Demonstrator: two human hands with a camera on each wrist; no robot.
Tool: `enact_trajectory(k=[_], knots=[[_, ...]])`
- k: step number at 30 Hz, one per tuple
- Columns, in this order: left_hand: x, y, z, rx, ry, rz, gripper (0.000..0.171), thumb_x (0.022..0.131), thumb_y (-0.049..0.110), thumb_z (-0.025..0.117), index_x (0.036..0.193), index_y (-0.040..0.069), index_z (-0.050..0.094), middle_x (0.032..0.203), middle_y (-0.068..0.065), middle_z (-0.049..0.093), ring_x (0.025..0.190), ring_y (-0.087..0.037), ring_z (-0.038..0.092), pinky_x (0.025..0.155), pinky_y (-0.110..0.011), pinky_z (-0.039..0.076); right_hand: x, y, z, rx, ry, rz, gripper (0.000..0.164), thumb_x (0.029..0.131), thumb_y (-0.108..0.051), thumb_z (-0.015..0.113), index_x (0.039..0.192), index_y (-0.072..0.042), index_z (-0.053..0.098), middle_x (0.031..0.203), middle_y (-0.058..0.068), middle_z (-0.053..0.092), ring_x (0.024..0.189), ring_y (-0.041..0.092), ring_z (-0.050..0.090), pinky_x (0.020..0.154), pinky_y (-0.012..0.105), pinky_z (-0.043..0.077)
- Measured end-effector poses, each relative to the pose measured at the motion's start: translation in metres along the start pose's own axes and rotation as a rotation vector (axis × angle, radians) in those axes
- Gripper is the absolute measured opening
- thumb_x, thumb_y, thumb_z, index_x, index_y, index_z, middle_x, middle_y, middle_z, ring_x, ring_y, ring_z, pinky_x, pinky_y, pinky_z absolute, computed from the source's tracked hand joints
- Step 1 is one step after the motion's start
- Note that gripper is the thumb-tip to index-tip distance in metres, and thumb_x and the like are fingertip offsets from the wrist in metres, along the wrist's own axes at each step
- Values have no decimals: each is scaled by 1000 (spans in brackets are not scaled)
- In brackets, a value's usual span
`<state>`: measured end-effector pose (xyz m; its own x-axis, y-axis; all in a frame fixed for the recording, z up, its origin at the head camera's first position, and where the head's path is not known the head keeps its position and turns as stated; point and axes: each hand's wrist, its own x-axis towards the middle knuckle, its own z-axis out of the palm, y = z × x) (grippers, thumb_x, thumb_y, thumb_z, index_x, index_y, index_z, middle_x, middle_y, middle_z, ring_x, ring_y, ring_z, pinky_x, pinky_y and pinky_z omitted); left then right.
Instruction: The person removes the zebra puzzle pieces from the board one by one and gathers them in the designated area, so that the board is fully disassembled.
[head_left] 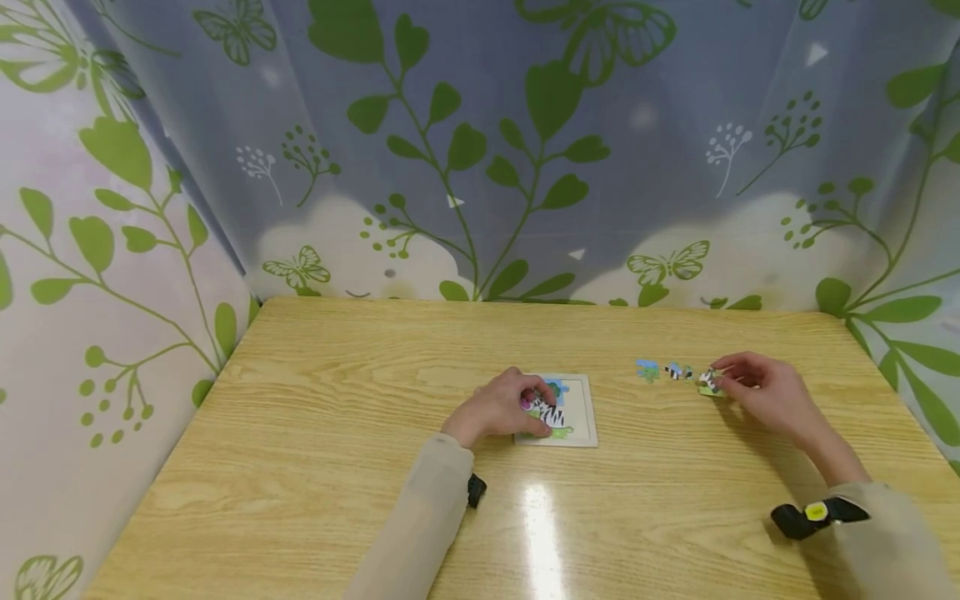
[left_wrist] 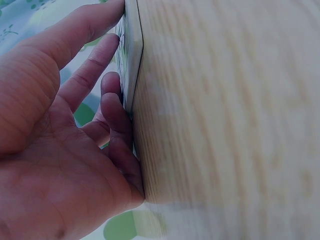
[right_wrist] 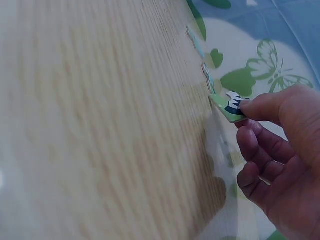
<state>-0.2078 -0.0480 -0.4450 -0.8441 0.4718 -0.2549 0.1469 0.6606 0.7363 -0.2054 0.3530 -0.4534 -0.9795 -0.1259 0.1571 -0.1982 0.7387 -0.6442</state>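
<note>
A square puzzle board (head_left: 581, 417) with a pale frame lies on the table, partly filled with pieces showing a zebra (head_left: 553, 415). My left hand (head_left: 501, 404) rests over its left side, thumb and fingertips touching the pieces; the left wrist view shows the board's edge (left_wrist: 134, 55) under those fingers. Farther right, my right hand (head_left: 768, 396) pinches a green puzzle piece (right_wrist: 231, 107) with black and white markings between thumb and fingers. That piece is tilted up in the right wrist view. Part of the picture on the board is hidden by my left hand.
Loose puzzle pieces lie in a row left of my right hand, among them a blue and green piece (head_left: 647, 371) and a striped one (head_left: 675, 372). The wooden table (head_left: 337, 383) meets a patterned curtain (head_left: 480, 167) at its back edge.
</note>
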Motion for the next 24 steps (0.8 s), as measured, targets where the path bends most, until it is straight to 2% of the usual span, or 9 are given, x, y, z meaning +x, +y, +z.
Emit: enact_trajectory(k=[16,24], knots=[[-2,0,0,0,2,-9,32,83,25,86,111,27,71,109,-1,50,96,-18,46,83,-35,38,17,13,-1,-93,34,46,23,99,-19,67,111,-1,71,103,22,72,75,-18,50,58,20,49],[-2,0,-1,16,2,9,32,83,26,86,111,26,70,108,-2,51,96,-17,46,83,-34,39,15,3,1,-103,30,46,25,100,-24,66,111,-2,72,106,22,73,77,-16,51,62,19,49]])
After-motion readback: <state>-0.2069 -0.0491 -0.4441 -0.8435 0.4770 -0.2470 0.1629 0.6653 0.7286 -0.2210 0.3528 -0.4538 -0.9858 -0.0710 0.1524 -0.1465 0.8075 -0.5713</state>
